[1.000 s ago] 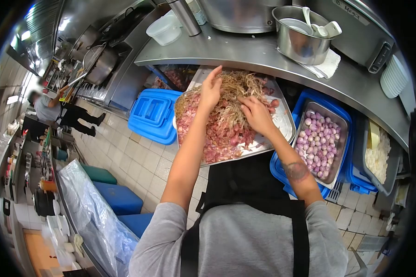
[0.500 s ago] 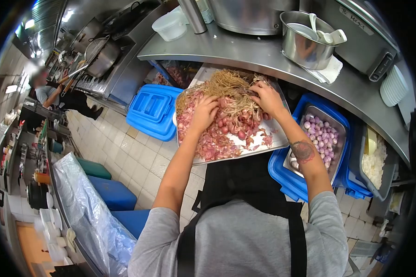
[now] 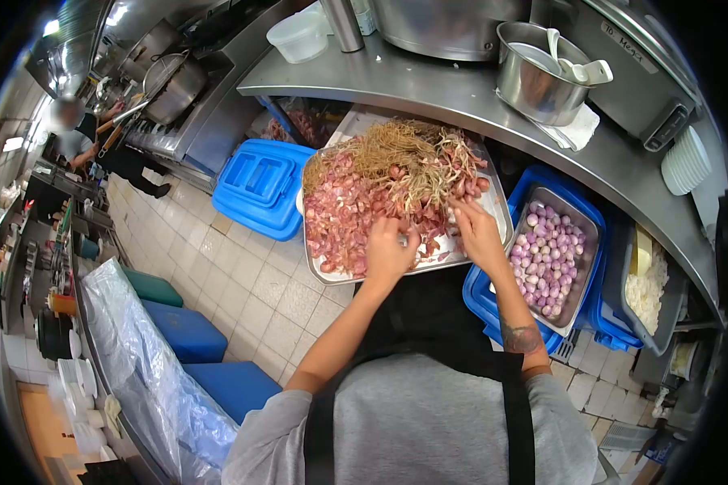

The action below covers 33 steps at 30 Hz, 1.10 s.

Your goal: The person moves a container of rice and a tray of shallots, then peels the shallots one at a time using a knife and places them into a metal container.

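A metal tray (image 3: 312, 257) in front of me holds a heap of red shallots (image 3: 398, 172), loose reddish skins (image 3: 344, 222) and a tangle of dry stems and roots (image 3: 396, 144). Over the near edge of the heap, my left hand (image 3: 391, 249) is closed with its fingers curled in; what they hold is too small to make out. To its right, my right hand (image 3: 479, 234) is closed too, its bent fingertips against the shallots on that side. Whether a shallot is between them is hidden.
Right of the tray, peeled shallots (image 3: 548, 250) fill a metal pan inside a blue bin (image 3: 476, 295). A blue lid (image 3: 255, 190) lies to the left. Above runs a steel counter (image 3: 429, 89) with a pot (image 3: 534, 81) of utensils. A person (image 3: 125, 149) stands far left.
Both hands have drawn back toward me from the heap, and the left one has moved right, closer to the right one. The fingers of the left hand have curled in.
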Tool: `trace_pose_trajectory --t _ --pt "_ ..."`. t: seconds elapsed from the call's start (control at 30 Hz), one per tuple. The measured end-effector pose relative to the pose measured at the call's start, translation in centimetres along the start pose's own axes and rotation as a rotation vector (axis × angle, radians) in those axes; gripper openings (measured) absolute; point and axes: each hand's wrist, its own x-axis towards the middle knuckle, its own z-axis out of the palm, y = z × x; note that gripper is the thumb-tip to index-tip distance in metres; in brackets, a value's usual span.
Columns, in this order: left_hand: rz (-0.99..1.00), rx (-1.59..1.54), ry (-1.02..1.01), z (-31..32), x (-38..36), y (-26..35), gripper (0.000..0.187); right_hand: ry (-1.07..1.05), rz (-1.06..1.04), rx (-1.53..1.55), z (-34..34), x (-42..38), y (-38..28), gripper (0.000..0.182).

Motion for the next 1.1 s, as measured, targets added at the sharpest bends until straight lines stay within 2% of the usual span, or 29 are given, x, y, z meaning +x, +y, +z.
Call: trace_pose_trajectory --t 0.03,0.1,0.13,0.27,0.37,0.4,0.47,0.53,0.67,0.73,0.83,0.93,1.03,1.07,1.1 --pt "-0.046 -0.033 -0.088 0.6 -0.8 0.1 0.013 -0.062 0.061 0.031 0.3 -0.7 -0.3 0.029" --pt "-0.081 0.022 -0.092 1.4 -1.1 -0.1 0.019 -0.176 0.18 0.09 0.6 -1.7 -1.0 0.029" --pt "-0.093 0.046 -0.092 1.9 -1.1 -0.2 0.021 -0.18 0.192 0.176 1.5 -2.1 -0.4 0.028" --pt "-0.153 0.027 -0.098 2.3 -1.1 -1.1 0.023 -0.278 0.213 0.119 2.8 -2.7 0.3 0.031" --pt "-0.277 -0.098 -0.139 0.5 -1.4 -0.7 0.021 -0.33 0.258 0.18 4.0 -2.8 0.3 0.033" --pt "-0.297 -0.118 -0.135 0.1 -1.5 -0.6 0.02 -0.349 0.321 0.261 4.3 -2.8 0.0 0.032" --pt "-0.337 -0.16 -0.123 -0.4 -1.7 -0.6 0.018 -0.353 0.32 0.356 5.4 -2.7 0.7 0.032" --pt "-0.335 -0.185 -0.081 -0.4 -1.9 -0.8 0.017 -0.338 0.341 0.479 6.2 -2.6 0.6 0.032" --pt "-0.342 -0.17 -0.035 -1.0 -1.7 -0.2 0.016 -0.259 0.205 0.382 7.4 -2.5 1.7 0.03" --pt "-0.232 -0.112 -0.007 -0.7 -1.8 -0.5 0.016 -0.213 0.179 0.34 7.5 -2.5 1.5 0.027" --pt "-0.132 -0.073 0.032 -0.8 -1.9 -0.2 0.017 -0.248 0.274 0.479 7.8 -2.1 1.6 0.02" --pt "-0.066 -0.055 0.057 -0.8 -2.0 0.2 0.018 -0.175 0.204 0.605 9.3 -1.9 2.7 0.015" --pt "-0.044 -0.063 0.059 -1.0 -2.2 0.5 0.02 -0.207 0.232 0.612 8.8 -1.6 2.4 0.013" --pt "-0.043 -0.07 0.057 -1.1 -2.1 0.5 0.021 -0.289 0.359 0.707 7.8 -1.3 1.5 0.013" --pt "-0.155 -0.204 0.024 -1.2 -2.1 0.4 0.021 -0.371 0.487 0.801 6.3 -1.0 0.6 0.013"
